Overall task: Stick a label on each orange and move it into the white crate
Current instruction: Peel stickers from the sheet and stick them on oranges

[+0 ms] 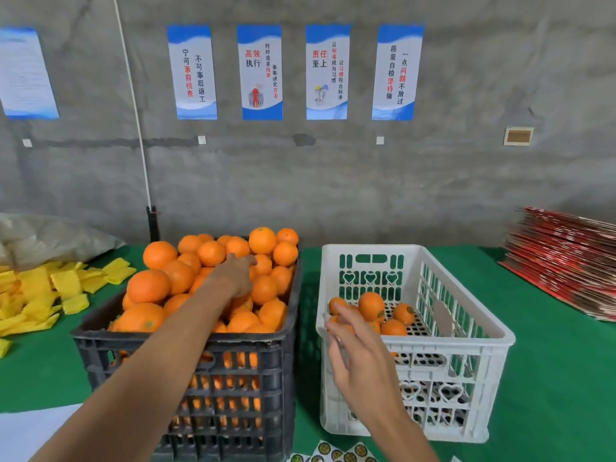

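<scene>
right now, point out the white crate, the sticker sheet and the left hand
white crate [433, 343]: head view, near rim.
sticker sheet [336, 453]: head view, a round label at the bottom edge.
left hand [235, 275]: head view, back of the hand.

Head view, down over table [550, 378]

Heaped oranges [213, 281] in black crate [186, 361]; few labelled in white crate [466, 345].

The left arm is stretched forward, its hand [235, 276] held palm down with the fingers curled. The right hand [358, 353] is raised nearer the body, fingers loosely spread and apparently empty, though motion blur leaves that uncertain.
</scene>
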### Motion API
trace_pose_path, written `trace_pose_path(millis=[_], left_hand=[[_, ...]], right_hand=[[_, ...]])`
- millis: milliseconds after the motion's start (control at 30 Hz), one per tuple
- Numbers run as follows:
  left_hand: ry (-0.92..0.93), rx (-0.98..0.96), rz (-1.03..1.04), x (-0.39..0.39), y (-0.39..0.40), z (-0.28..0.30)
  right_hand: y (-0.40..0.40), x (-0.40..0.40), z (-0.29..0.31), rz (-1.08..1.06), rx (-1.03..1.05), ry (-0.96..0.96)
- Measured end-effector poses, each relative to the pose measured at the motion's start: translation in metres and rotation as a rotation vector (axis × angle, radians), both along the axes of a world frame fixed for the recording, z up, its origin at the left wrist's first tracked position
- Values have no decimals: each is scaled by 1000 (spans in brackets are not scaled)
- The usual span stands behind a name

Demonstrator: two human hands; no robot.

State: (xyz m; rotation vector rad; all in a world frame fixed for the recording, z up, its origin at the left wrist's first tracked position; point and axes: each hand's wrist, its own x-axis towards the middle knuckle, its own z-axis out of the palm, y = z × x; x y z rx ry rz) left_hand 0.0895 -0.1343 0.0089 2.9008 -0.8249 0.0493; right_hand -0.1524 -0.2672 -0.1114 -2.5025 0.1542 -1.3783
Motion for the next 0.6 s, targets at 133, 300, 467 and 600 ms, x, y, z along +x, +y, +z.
trace_pose_path(millis=[133, 300, 467, 600], left_hand=[[-49, -234, -47, 2, 3, -1], [-102, -885, -284, -79, 21, -3], [285, -1257, -463, -180, 43, -45], [326, -1203, -456, -211, 53, -99]], right_hand=[[-4, -5, -4, 6, 9, -16], [10, -9, 13, 108, 151, -41], [36, -21, 20, 242, 231, -69], [50, -38, -14, 307, 255, -67]])
